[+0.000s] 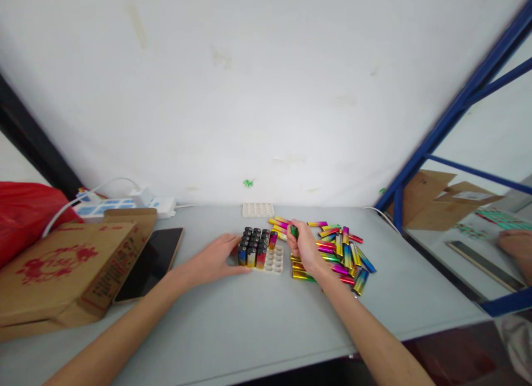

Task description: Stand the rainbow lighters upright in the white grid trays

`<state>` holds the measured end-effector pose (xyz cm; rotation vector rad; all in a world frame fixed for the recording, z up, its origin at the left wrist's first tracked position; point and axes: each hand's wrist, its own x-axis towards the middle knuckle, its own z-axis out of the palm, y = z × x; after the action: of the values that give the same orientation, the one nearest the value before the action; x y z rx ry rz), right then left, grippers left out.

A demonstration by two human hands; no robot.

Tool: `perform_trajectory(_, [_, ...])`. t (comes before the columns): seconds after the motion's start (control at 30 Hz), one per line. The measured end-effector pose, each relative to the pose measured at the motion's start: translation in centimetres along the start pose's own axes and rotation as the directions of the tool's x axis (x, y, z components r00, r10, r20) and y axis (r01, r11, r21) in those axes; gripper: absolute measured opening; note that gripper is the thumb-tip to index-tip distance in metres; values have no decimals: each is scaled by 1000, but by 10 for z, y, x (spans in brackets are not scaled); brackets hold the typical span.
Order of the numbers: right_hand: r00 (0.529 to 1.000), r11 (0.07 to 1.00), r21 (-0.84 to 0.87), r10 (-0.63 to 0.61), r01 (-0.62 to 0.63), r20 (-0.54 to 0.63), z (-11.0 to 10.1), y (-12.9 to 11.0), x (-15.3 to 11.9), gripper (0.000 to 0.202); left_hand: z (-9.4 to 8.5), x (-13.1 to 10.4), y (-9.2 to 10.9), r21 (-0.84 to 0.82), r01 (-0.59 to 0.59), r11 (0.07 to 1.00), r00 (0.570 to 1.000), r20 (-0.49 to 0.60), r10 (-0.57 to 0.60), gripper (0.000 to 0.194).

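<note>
A white tray (273, 259) with round-edged slots lies on the grey table. Several lighters (251, 255) with black tops and shiny coloured bodies stand upright in its left part; slots at the right show bare. My left hand (216, 258) grips the tray's left side, thumb along the front edge and fingers behind. Just right of the tray, my right hand (302, 245) is closed around a lighter (294, 231), of which only a dark green end shows. Beneath and beside that hand spreads a loose pile of shiny multicoloured lighters (347, 255).
A second white tray (257, 209) lies by the wall. At left are a cardboard box (62, 269), a dark tablet (152, 264), a power strip (112, 207) and a red bag (29, 214). Beyond the blue frame (415, 164) at right, another person's hand (517, 250) shows.
</note>
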<state>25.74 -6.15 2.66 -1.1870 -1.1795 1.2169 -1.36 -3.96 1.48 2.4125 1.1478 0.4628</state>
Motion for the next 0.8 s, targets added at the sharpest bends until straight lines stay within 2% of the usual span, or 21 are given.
perform_trajectory(0.1, [1000, 999, -48, 13, -13, -1, -2, 3, -5, 60, 1, 1, -1, 7, -12, 1000, 1000, -6, 12, 51])
perform_trajectory(0.3, [1000, 997, -81, 3, -4, -8, -3, 6, -6, 69, 1, 2, -1, 15, 9, 1000, 1000, 12, -9, 53])
perform_trajectory(0.37, [999, 997, -69, -37, 39, 25, -3, 6, -6, 71, 1, 2, -1, 4, 12, 1000, 1000, 12, -12, 53])
perform_trajectory(0.47, [981, 972, -138, -178, 188, 82, -6, 1, -9, 68, 1, 1, -2, -5, 8, 1000, 1000, 15, -8, 54])
perform_trajectory(0.53, [945, 903, -282, -306, 325, 111, -10, -5, -12, 59, 1, 0, -2, 1, 3, 1000, 1000, 21, -3, 56])
perform_trajectory(0.6, [882, 768, -442, -447, 464, 148, -13, -11, -15, 50, 1, 0, -1, 6, 2, 1000, 1000, 24, -2, 58])
perform_trajectory(0.7, [795, 580, -590, -577, 561, 189, -16, -16, -17, 43, 0, 0, 0, 1, 10, 1000, 999, 35, -10, 59])
perform_trajectory(0.73, [789, 558, -611, -582, 562, 195, -17, -16, -18, 42, 0, 0, 1, 0, 12, 1000, 999, 37, -12, 59])
perform_trajectory(0.8, [811, 567, -628, -554, 534, 189, -17, -17, -19, 41, -1, 0, 3, -1, 6, 1000, 1000, 30, -6, 57])
